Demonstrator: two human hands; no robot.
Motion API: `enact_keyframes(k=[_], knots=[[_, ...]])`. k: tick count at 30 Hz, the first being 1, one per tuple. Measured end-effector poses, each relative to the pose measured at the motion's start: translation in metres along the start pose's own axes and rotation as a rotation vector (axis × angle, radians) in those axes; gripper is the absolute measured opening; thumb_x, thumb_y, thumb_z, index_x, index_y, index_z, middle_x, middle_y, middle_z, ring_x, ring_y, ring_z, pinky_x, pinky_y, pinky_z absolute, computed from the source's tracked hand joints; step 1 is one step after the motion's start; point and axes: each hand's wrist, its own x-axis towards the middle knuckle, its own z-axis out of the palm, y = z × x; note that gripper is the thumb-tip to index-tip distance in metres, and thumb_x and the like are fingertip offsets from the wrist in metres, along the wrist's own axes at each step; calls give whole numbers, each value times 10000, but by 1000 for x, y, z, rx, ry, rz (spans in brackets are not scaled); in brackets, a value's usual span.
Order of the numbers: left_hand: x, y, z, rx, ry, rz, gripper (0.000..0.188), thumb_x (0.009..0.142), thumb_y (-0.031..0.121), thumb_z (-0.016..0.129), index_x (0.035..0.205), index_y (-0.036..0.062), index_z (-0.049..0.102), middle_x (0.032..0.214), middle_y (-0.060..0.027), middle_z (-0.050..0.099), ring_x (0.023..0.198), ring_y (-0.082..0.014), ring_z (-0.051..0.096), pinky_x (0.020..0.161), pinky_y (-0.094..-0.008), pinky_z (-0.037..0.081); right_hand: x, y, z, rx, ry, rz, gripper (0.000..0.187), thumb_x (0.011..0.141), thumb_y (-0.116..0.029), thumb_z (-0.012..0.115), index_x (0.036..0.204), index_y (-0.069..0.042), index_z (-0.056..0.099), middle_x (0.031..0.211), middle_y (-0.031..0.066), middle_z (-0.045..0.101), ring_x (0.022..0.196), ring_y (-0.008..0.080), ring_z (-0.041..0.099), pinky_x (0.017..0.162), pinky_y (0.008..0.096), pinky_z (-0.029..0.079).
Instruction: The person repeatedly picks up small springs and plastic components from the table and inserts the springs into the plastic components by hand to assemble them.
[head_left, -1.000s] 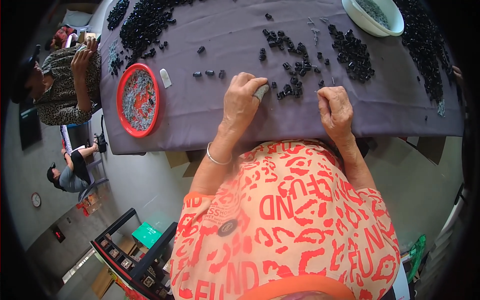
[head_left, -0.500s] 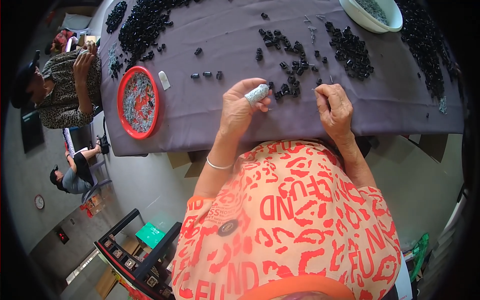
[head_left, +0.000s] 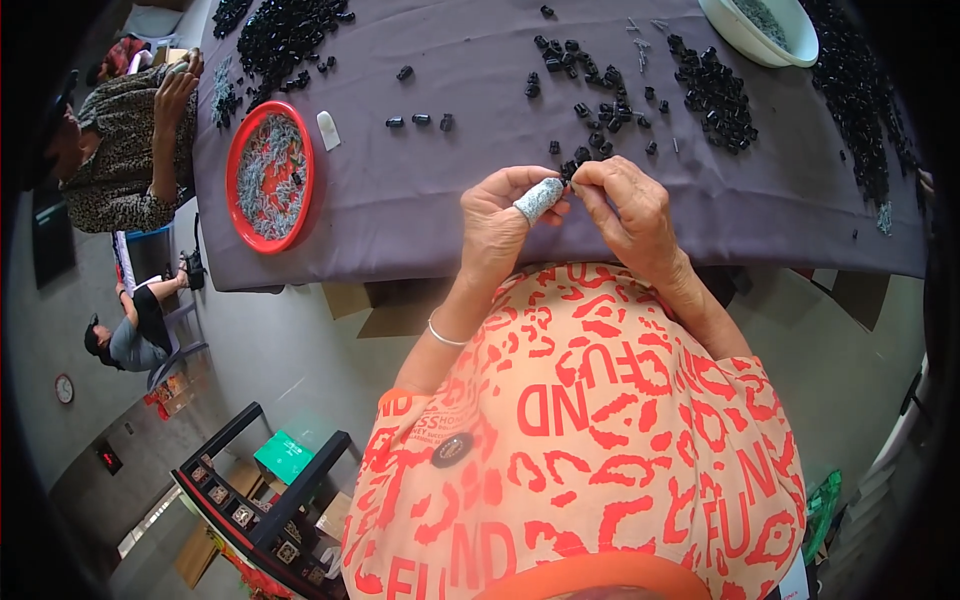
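Note:
My left hand point(head_left: 497, 222) is closed at the fingertips on a small black plastic part point(head_left: 567, 171), mostly hidden by the fingers. A grey-white wrap point(head_left: 540, 200) covers its thumb. Right against it, my right hand point(head_left: 632, 215) is pinched at the same spot. A thin metal pin showed at its fingertips a moment ago; now the fingers largely hide it. Just beyond the hands lie several loose black parts point(head_left: 606, 112), with a denser cluster of them point(head_left: 722, 108) farther right. One thin pin point(head_left: 676, 146) lies on the cloth near my right hand.
At left, a red tray point(head_left: 235, 190) holds many thin metal pieces, beside a white flat piece point(head_left: 328, 131). A white bowl point(head_left: 808, 45) stands far right. Large black-part heaps point(head_left: 275, 50) line the grey tablecloth point(head_left: 400, 220). Another person point(head_left: 130, 150) sits at the left edge.
My right hand has moved left and now meets my left hand at the fingertips. My left hand has shifted slightly right. The view has shifted a little.

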Motion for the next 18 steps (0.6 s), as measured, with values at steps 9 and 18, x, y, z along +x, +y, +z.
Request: enact_keyframes(k=[9, 18], knots=[[-10, -6, 0, 167, 39, 125, 126, 865, 10, 647, 980, -42, 635, 861, -97, 676, 754, -140, 655, 684, -239, 547, -7, -5, 3, 3, -74, 37, 142, 791, 52, 645, 912, 5, 586, 810, 113, 627, 707, 245, 619, 625, 318, 487], [-16, -22, -10, -74, 29, 26, 119, 861, 28, 661, 962, -30, 635, 856, -100, 681, 739, -134, 655, 681, -244, 550, -14, -12, 6, 164, -97, 200, 139, 797, 63, 650, 916, 8, 602, 800, 99, 618, 669, 177, 611, 592, 273, 478]])
